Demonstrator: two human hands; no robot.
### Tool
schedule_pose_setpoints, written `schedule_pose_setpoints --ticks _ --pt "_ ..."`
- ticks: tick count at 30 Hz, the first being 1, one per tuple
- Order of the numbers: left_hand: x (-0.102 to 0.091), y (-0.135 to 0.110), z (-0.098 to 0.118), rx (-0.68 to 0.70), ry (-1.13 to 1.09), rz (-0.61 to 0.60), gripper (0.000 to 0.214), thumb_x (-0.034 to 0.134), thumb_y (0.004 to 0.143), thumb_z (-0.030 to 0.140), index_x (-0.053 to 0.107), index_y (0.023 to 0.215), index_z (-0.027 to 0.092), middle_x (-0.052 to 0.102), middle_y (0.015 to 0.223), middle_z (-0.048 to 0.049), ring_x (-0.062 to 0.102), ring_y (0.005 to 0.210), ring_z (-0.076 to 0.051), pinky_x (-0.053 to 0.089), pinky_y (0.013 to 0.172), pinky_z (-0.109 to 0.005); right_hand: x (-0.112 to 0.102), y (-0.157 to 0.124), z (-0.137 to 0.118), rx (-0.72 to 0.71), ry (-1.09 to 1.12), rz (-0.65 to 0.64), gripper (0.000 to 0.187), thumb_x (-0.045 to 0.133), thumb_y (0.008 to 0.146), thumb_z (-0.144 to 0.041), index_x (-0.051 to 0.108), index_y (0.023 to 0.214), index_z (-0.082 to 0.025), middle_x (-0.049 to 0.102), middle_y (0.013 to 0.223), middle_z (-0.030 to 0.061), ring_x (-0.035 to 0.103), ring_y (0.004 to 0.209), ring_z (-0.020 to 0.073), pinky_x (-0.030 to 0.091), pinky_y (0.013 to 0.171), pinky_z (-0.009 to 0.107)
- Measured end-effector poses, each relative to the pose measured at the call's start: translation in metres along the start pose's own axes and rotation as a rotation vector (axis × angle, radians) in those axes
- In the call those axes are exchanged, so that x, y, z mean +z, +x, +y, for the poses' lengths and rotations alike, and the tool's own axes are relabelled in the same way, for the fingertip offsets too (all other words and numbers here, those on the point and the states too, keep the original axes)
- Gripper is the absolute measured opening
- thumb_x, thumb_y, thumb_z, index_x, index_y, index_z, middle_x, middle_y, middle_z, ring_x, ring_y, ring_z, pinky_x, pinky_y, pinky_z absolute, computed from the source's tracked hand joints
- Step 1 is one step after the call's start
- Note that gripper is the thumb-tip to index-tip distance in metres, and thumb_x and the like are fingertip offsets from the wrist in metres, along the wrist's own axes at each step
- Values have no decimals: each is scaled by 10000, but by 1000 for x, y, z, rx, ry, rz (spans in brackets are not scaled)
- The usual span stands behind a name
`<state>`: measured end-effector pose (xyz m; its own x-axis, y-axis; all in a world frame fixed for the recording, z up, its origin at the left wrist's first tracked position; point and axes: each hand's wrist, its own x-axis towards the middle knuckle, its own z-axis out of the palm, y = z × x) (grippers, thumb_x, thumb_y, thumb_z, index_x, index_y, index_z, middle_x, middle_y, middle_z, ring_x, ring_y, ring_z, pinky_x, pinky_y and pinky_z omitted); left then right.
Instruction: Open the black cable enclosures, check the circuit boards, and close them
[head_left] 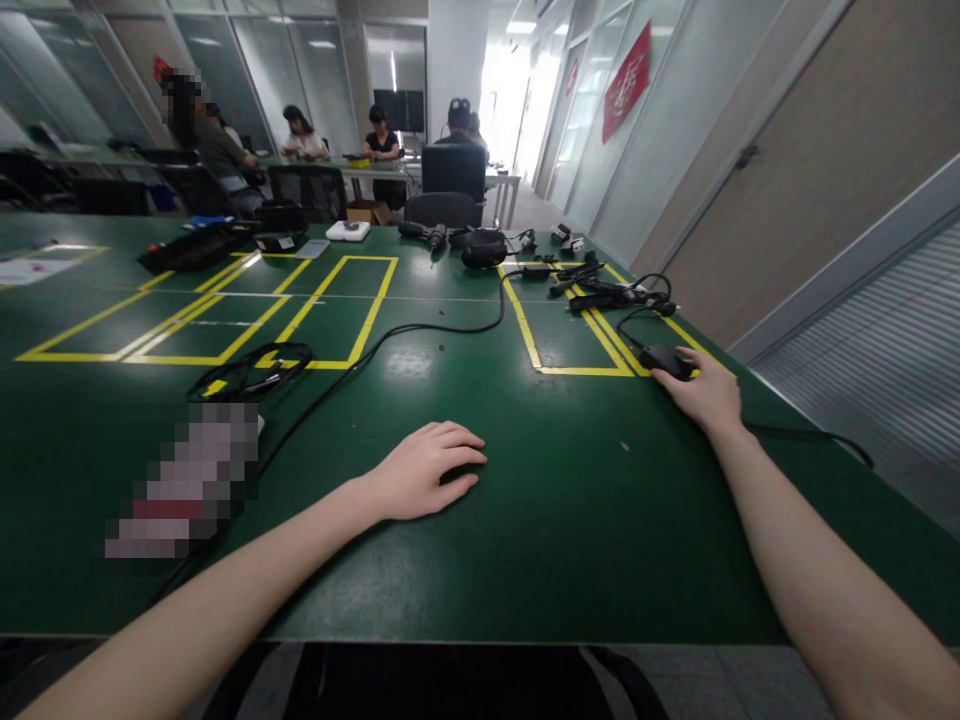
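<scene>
My left hand (431,470) lies palm down on the green table (555,520), fingers stretched out and slightly apart, with nothing in it. Farther off at the right, my right hand (709,393) grips the near end of a black corded block (664,361), thumb on one side and fingers on the other. The block rests by the corner of a yellow tape outline (585,372). One cord runs from its far end toward a tangle of black cables (611,295). Another black cord (810,432) emerges behind my right wrist and trails toward the table's right edge.
Left of my left hand lie a blurred-out flat object (187,480) and a coiled black cable (255,370). Along the far edge are a power drill (427,235), a white box (348,231) and a black case (196,245). Several people sit at tables beyond.
</scene>
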<state>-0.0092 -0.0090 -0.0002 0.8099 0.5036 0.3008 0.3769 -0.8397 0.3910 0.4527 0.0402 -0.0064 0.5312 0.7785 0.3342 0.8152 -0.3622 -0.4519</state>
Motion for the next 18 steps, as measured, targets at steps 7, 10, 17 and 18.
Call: schedule_pose_setpoints --ticks 7,10,17,18 --pt "0 0 0 8 -9 2 218 591 1031 280 733 1179 205 731 1304 -90 669 1218 -255 527 1054 -441 -10 -4 -16 63 33 -37 512 684 814 -283 696 1296 -113 715 1275 175 677 1050 290 507 992 396" --pt "-1 1 0 9 -7 4 214 593 1032 280 734 1172 203 731 1302 -90 669 1214 -255 528 1051 -441 -10 -3 -14 76 27 -29 516 694 818 -297 695 1296 -103 720 1253 191 674 1031 296 508 971 403" --pt "-1 1 0 6 -1 0 213 592 1030 281 740 1166 211 729 1309 -89 664 1225 -260 532 1048 -445 -2 1 -3 19 14 30 467 697 831 -299 720 1248 -91 745 1162 210 670 922 284 509 853 381" --pt "-1 1 0 6 0 1 213 592 1030 282 741 1164 210 730 1306 -89 664 1224 -261 534 1047 -446 -1 2 -1 -8 13 47 451 693 835 -301 723 1232 -89 749 1135 210 667 893 279 507 828 377"
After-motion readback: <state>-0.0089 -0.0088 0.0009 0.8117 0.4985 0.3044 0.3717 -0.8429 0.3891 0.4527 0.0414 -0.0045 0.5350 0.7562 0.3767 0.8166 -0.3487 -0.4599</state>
